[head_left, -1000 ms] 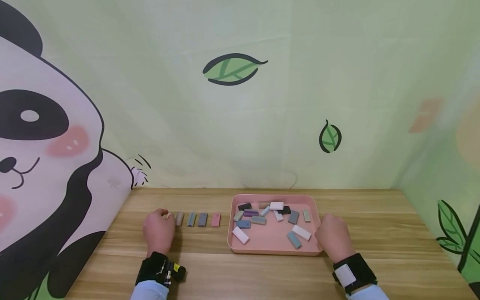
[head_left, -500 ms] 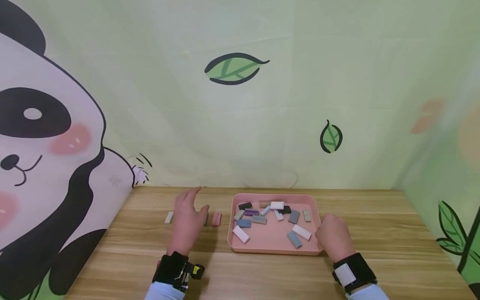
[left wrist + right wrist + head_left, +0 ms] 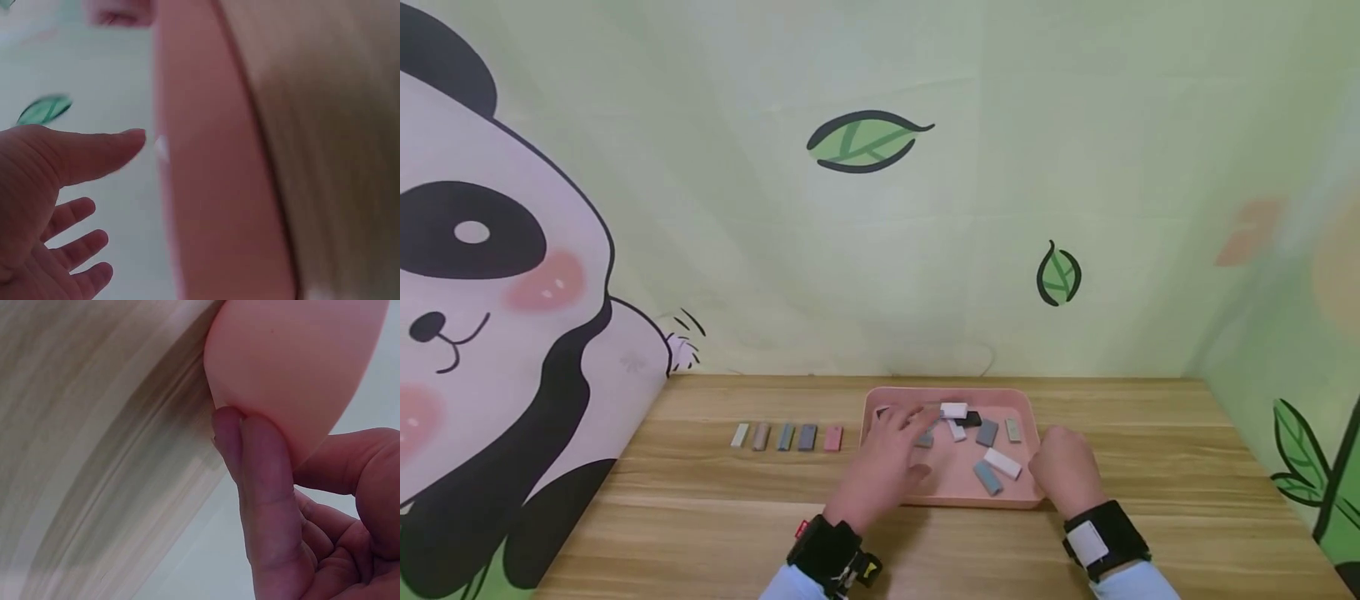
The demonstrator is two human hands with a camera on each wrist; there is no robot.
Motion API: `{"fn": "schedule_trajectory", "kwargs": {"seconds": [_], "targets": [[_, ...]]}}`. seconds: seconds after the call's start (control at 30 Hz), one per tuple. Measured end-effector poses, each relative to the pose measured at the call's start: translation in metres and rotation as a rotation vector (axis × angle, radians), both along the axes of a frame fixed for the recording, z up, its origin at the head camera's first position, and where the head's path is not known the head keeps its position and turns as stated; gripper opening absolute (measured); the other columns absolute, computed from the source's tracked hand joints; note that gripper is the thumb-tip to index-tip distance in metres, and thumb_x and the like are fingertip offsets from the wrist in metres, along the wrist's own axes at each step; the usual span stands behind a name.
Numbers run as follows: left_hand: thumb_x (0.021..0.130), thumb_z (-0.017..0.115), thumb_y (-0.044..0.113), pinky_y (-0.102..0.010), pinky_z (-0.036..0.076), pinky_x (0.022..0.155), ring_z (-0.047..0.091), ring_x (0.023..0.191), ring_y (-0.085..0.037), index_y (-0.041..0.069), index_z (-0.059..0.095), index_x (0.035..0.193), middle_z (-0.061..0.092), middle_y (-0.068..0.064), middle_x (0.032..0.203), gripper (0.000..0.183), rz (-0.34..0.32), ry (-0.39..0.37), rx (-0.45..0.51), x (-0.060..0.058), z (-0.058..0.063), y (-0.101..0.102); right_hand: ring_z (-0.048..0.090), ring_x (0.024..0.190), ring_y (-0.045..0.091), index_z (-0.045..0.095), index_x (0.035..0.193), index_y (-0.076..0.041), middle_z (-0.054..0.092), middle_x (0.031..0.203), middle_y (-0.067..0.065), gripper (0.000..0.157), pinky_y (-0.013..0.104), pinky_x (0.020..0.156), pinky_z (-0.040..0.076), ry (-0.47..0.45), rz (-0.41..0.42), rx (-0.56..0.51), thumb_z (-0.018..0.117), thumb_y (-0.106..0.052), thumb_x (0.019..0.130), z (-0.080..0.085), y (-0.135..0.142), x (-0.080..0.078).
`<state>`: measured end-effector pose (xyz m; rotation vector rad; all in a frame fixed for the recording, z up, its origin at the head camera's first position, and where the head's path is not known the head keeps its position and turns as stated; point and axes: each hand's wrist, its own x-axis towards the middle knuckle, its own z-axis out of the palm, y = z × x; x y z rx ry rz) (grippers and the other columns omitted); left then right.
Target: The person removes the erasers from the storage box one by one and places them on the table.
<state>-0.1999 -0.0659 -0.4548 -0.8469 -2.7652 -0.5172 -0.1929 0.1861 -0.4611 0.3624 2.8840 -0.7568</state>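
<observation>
A pink tray [image 3: 951,497] holds several small blocks in white, black, grey and blue. My left hand [image 3: 883,458] hovers over the tray's left part with fingers spread, hiding some of the blocks. In the left wrist view the thumb [image 3: 103,153] is stretched out beside the tray's wall [image 3: 212,162], and nothing is held. At the tray's right side, my right hand [image 3: 1066,467] grips the edge. The right wrist view has its fingers [image 3: 269,487] against the outside of the tray wall [image 3: 287,369], the thumb coming from the other side.
Left of the tray, a row of small blocks lies on the wooden table [image 3: 700,500]: a whitish block [image 3: 740,435], a brownish one [image 3: 761,437], a blue-green one [image 3: 786,437], a grey-blue one [image 3: 807,437] and a pink one [image 3: 832,438]. A printed cloth [image 3: 737,208] hangs behind.
My left hand has let go of the whitish block at the row's left end and moved right, across the row, to above the tray. The right hand stays at the tray's edge.
</observation>
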Motion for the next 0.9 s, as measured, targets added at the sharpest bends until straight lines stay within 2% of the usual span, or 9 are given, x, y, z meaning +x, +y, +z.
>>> {"fn": "schedule_trajectory", "kwargs": {"seconds": [0.13, 0.23, 0.4, 0.5, 0.6, 0.73, 0.9], "targets": [[0.075, 0.078, 0.026, -0.042, 0.034, 0.108, 0.04, 0.131, -0.022, 0.028, 0.046, 0.135, 0.047, 0.0, 0.138, 0.068, -0.065, 0.033, -0.136, 0.001, -0.01, 0.027, 0.054, 0.052, 0.018, 0.064, 0.081, 0.006, 0.054, 0.063, 0.009, 0.012, 0.023, 0.043, 0.038, -0.007, 0.0, -0.008, 0.057, -0.003, 0.084, -0.001, 0.0, 0.0], [0.076, 0.077, 0.028, -0.039, 0.034, 0.108, 0.044, 0.127, -0.017, 0.03, 0.051, 0.131, 0.052, 0.003, 0.133, 0.061, -0.137, 0.015, -0.168, -0.002, -0.016, 0.043, 0.054, 0.052, 0.019, 0.064, 0.081, 0.006, 0.054, 0.064, 0.01, 0.011, 0.023, 0.043, 0.038, 0.001, 0.002, -0.007, 0.057, -0.003, 0.083, -0.002, 0.0, 0.001], [0.078, 0.075, 0.02, -0.023, 0.042, 0.096, 0.053, 0.113, -0.006, 0.029, 0.062, 0.12, 0.061, 0.012, 0.118, 0.045, -0.278, -0.131, -0.117, -0.006, -0.02, 0.062, 0.053, 0.053, 0.019, 0.064, 0.08, 0.005, 0.055, 0.065, 0.01, 0.01, 0.025, 0.044, 0.038, 0.013, 0.012, 0.004, 0.059, -0.003, 0.081, -0.004, 0.001, 0.0], [0.079, 0.073, 0.012, -0.014, 0.045, 0.087, 0.057, 0.105, 0.001, 0.028, 0.067, 0.113, 0.064, 0.016, 0.11, 0.037, -0.327, -0.213, -0.095, -0.009, -0.023, 0.069, 0.053, 0.054, 0.019, 0.064, 0.08, 0.005, 0.054, 0.066, 0.01, 0.009, 0.025, 0.044, 0.038, 0.019, 0.022, 0.015, 0.059, -0.003, 0.081, -0.004, 0.002, 0.0], [0.081, 0.07, 0.008, -0.012, 0.045, 0.083, 0.059, 0.102, 0.003, 0.028, 0.069, 0.109, 0.066, 0.017, 0.106, 0.035, -0.339, -0.275, -0.089, -0.011, -0.023, 0.074, 0.053, 0.053, 0.019, 0.063, 0.079, 0.004, 0.054, 0.065, 0.01, 0.009, 0.025, 0.044, 0.038, 0.04, 0.024, 0.023, 0.059, -0.003, 0.08, -0.004, 0.003, -0.001], [0.082, 0.069, 0.011, -0.011, 0.046, 0.08, 0.061, 0.099, 0.002, 0.029, 0.07, 0.107, 0.067, 0.018, 0.105, 0.03, -0.307, -0.34, -0.098, -0.011, -0.021, 0.076, 0.053, 0.052, 0.019, 0.063, 0.078, 0.004, 0.054, 0.064, 0.01, 0.009, 0.025, 0.044, 0.037, 0.05, 0.02, 0.017, 0.06, -0.004, 0.081, -0.004, 0.003, -0.002], [0.082, 0.07, 0.014, -0.014, 0.047, 0.079, 0.062, 0.095, 0.001, 0.028, 0.072, 0.104, 0.068, 0.017, 0.101, 0.026, -0.223, -0.341, -0.131, -0.008, -0.017, 0.074, 0.053, 0.052, 0.019, 0.064, 0.082, 0.005, 0.054, 0.065, 0.01, 0.01, 0.023, 0.043, 0.038, 0.023, 0.01, 0.001, 0.06, -0.004, 0.082, -0.003, 0.003, -0.002]]}}
